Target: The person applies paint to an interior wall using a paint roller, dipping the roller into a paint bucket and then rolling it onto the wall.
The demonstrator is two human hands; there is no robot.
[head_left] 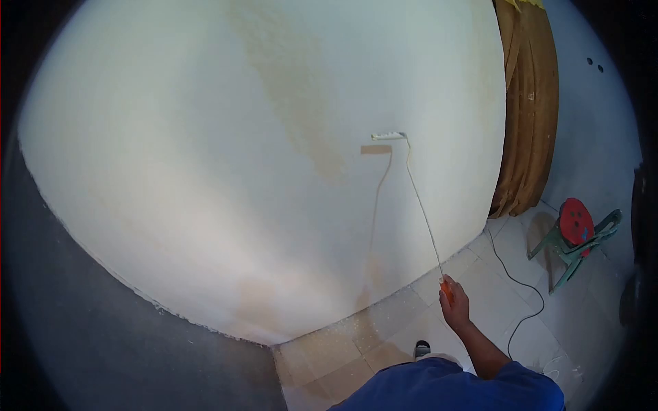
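Note:
My right hand (455, 304) is wrapped round the orange handle (447, 290) of a paint roller. From it a long thin metal rod (426, 216) runs up to a small white roller head (389, 136), held at or close to the white wall (288, 226). Whether the roller touches the wall I cannot tell; its shadow falls just below it. A beige unpainted-looking patch (295, 103) runs down the wall left of the roller. My left hand is out of view.
A brown wrapped door frame (532, 103) stands at the wall's right edge. On the tiled floor (480, 294) lies a dark cable (524, 283), near a red cable reel (576, 221) on a green stand. A dark grey surface (137, 349) borders the wall at lower left.

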